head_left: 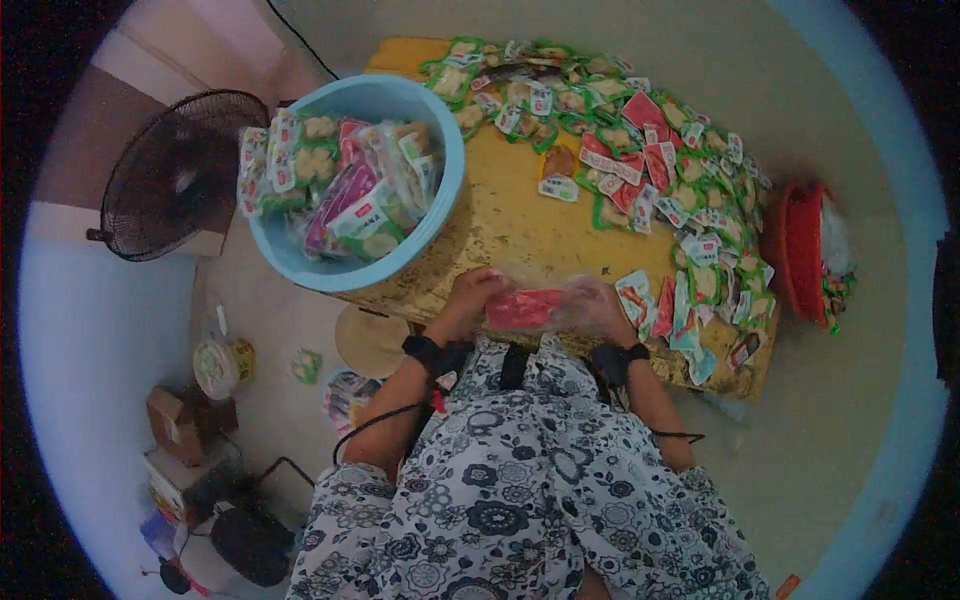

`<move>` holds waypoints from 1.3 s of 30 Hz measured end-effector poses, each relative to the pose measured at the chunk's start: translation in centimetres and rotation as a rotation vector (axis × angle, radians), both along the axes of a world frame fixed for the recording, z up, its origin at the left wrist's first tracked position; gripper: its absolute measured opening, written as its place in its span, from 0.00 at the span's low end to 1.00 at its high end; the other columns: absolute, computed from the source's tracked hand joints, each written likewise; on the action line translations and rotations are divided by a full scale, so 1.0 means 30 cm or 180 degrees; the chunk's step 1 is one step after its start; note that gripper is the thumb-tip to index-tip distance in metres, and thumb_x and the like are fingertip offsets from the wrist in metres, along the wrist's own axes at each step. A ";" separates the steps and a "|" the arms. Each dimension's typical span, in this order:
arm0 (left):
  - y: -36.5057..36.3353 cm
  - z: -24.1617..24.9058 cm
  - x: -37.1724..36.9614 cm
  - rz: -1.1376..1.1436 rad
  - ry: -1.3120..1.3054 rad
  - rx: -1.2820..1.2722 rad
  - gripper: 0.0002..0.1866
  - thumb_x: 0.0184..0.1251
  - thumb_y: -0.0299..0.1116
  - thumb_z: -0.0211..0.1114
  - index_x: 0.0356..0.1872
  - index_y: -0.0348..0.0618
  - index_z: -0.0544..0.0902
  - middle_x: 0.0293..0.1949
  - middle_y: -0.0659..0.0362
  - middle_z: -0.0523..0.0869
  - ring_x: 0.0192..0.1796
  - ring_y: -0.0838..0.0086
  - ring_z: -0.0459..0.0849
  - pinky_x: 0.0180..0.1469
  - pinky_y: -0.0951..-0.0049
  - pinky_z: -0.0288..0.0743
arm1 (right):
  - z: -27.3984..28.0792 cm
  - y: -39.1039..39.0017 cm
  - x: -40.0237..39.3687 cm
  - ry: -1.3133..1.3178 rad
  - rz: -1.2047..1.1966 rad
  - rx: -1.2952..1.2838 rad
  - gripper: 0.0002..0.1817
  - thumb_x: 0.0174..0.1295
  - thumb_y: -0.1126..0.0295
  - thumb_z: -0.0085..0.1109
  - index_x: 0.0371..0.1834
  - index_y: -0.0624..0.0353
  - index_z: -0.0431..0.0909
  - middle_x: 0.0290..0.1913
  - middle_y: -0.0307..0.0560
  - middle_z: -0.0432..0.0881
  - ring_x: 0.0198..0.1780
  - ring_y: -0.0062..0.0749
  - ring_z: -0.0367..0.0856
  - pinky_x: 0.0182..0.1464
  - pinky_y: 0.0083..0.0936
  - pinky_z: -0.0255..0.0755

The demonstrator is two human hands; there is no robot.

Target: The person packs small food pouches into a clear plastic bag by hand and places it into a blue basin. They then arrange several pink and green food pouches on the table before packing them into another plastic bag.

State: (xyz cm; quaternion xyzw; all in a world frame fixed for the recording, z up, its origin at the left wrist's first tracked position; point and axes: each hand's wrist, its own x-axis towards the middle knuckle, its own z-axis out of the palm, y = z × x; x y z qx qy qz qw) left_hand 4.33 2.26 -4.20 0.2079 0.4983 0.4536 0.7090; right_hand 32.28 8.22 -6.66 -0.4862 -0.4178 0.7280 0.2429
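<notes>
At the near edge of the yellow table, my left hand (474,299) is closed on one side of a clear plastic bag (548,284). A flat red packet (525,309) shows in or under the plastic, between my hands. Opposite, my right hand (604,308) grips the bag's other side, its fingers partly covered by the plastic and slightly blurred. Just right of that hand lie several small food packets (634,297), white, red and light blue. Up and to the left, a light blue basin (452,170) holds a heap of sealed food packets.
Many green-and-white packets (700,280) cover the table's (500,220) far and right sides, with red packets (620,160) among them. A red basin (795,260) stands past the right edge. Left are a black fan (180,180), a round stool (370,342), a bucket (215,370) and a cardboard box (175,425).
</notes>
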 end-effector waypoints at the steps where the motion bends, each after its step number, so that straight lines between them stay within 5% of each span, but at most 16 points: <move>1: 0.000 -0.032 0.008 0.0104 -0.0001 0.0008 0.08 0.66 0.30 0.63 0.41 0.37 0.83 0.36 0.62 0.86 0.39 0.79 0.83 0.44 0.77 0.77 | 0.056 0.005 -0.010 -0.0485 0.0424 0.0518 0.15 0.61 0.64 0.64 0.45 0.63 0.81 0.45 0.45 0.85 0.44 0.31 0.83 0.49 0.30 0.77; 3: 0.003 -0.045 0.018 0.0318 0.0104 0.0036 0.07 0.67 0.32 0.63 0.39 0.39 0.82 0.36 0.62 0.85 0.38 0.78 0.83 0.43 0.75 0.78 | 0.225 0.031 -0.033 -0.1453 0.1277 0.1551 0.18 0.66 0.60 0.60 0.49 0.64 0.79 0.44 0.46 0.84 0.44 0.33 0.82 0.51 0.32 0.74; 8: 0.017 0.091 0.057 0.0751 0.0455 -0.0004 0.06 0.68 0.35 0.64 0.36 0.45 0.80 0.32 0.63 0.83 0.34 0.77 0.81 0.36 0.73 0.78 | 0.026 0.035 0.017 -0.0913 0.1013 0.1141 0.13 0.64 0.65 0.59 0.41 0.65 0.78 0.35 0.47 0.84 0.40 0.27 0.82 0.43 0.30 0.75; 14: 0.027 -0.082 0.046 0.0776 0.1689 0.0424 0.08 0.66 0.32 0.63 0.34 0.37 0.81 0.26 0.61 0.81 0.29 0.81 0.78 0.33 0.75 0.73 | 0.005 0.034 -0.017 -0.1459 0.1025 0.1702 0.11 0.62 0.64 0.60 0.29 0.61 0.79 0.27 0.47 0.78 0.29 0.37 0.79 0.36 0.35 0.75; 17: 0.039 0.052 0.093 0.1051 0.1935 0.0331 0.08 0.65 0.33 0.62 0.36 0.37 0.81 0.25 0.59 0.82 0.29 0.77 0.80 0.34 0.72 0.74 | -0.056 0.032 -0.013 -0.1723 0.1020 0.1996 0.12 0.61 0.63 0.60 0.26 0.61 0.77 0.27 0.50 0.78 0.31 0.42 0.78 0.37 0.36 0.73; 21: 0.074 0.023 0.032 0.0539 0.3079 0.0625 0.12 0.65 0.37 0.62 0.38 0.37 0.81 0.29 0.54 0.84 0.33 0.67 0.83 0.39 0.66 0.76 | 0.019 0.022 -0.020 -0.1544 0.0849 0.1708 0.12 0.61 0.64 0.60 0.26 0.61 0.74 0.26 0.53 0.76 0.31 0.44 0.76 0.37 0.36 0.72; 24: 0.096 -0.018 0.007 0.0568 0.3249 0.0829 0.16 0.64 0.40 0.63 0.44 0.36 0.80 0.36 0.50 0.85 0.40 0.59 0.84 0.46 0.62 0.76 | 0.160 0.067 0.006 -0.1627 0.0688 0.2430 0.10 0.61 0.65 0.60 0.27 0.59 0.75 0.24 0.49 0.77 0.24 0.38 0.72 0.30 0.31 0.70; 29: 0.078 -0.007 -0.027 0.0373 0.3577 0.0942 0.26 0.62 0.41 0.64 0.58 0.37 0.75 0.50 0.45 0.83 0.51 0.56 0.83 0.55 0.62 0.74 | 0.202 0.239 0.089 -0.0455 -0.0635 0.0596 0.09 0.65 0.64 0.60 0.35 0.58 0.77 0.30 0.43 0.82 0.23 0.27 0.77 0.26 0.24 0.75; 31: 0.057 -0.038 -0.046 0.0463 0.2968 0.0835 0.27 0.62 0.40 0.63 0.60 0.37 0.74 0.52 0.44 0.82 0.53 0.57 0.82 0.55 0.62 0.74 | 0.195 0.309 0.094 -0.0175 -0.1016 0.0190 0.11 0.67 0.63 0.60 0.38 0.60 0.78 0.33 0.45 0.84 0.25 0.26 0.80 0.24 0.22 0.74; 33: 0.050 -0.041 -0.046 0.0571 0.2674 0.0671 0.26 0.63 0.38 0.63 0.61 0.38 0.74 0.53 0.44 0.82 0.53 0.58 0.82 0.56 0.62 0.74 | 0.169 0.379 0.086 -0.0147 -0.1185 -0.0094 0.14 0.68 0.62 0.59 0.42 0.65 0.79 0.35 0.48 0.85 0.27 0.27 0.82 0.21 0.21 0.70; 36: 0.041 0.057 -0.047 0.0655 0.2768 0.0624 0.23 0.63 0.37 0.62 0.58 0.38 0.76 0.52 0.45 0.83 0.51 0.60 0.83 0.55 0.63 0.75 | 0.155 0.431 0.024 0.0180 -0.1776 -0.0355 0.13 0.67 0.63 0.59 0.45 0.61 0.77 0.40 0.51 0.84 0.28 0.35 0.84 0.24 0.25 0.77; 39: 0.031 0.037 -0.088 0.0507 0.2952 0.0933 0.21 0.63 0.37 0.63 0.55 0.39 0.78 0.49 0.47 0.84 0.48 0.62 0.84 0.53 0.64 0.76 | 0.206 0.470 -0.048 0.0354 -0.1970 -0.0591 0.18 0.67 0.59 0.61 0.46 0.65 0.76 0.34 0.49 0.85 0.27 0.30 0.82 0.20 0.22 0.69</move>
